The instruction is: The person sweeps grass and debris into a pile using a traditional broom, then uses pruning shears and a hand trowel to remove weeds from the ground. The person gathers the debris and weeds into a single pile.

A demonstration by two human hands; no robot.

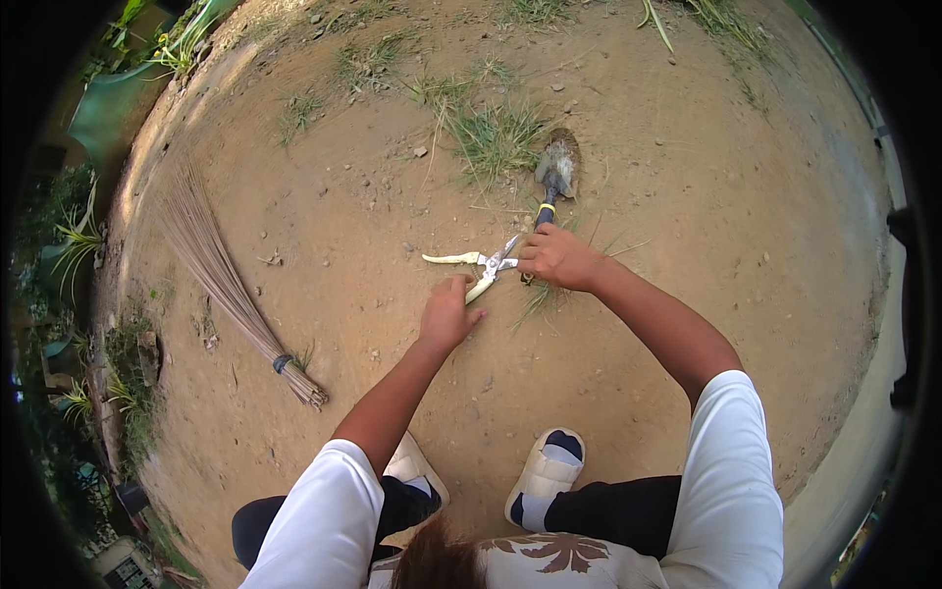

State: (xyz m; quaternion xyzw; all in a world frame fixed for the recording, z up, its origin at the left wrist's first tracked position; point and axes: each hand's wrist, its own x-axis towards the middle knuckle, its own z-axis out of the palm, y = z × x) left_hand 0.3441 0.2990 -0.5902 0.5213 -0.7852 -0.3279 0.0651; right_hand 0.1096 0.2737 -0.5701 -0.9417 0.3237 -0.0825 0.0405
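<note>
A pair of pruning shears (491,266) with pale yellow handles lies spread on the bare soil, blades apart. My left hand (447,313) is at the lower handle, its thumb held away from the fingers; whether it grips the handle is not clear. Under my right hand (561,258) is the black handle of a garden trowel (559,168), with the fingers curled over it. The trowel's dirt-caked blade points away from me, beside a grass tuft (497,136). My right fingertips are close to the tip of one shear blade; contact is hard to judge.
A stick broom (235,294), tied with a dark band, lies on the left. Loose grass blades (541,303) are scattered beneath my right hand. Smaller grass clumps (372,59) grow farther off. Plants and green netting (110,110) line the left edge; a pale concrete edge (857,449) curves along the right.
</note>
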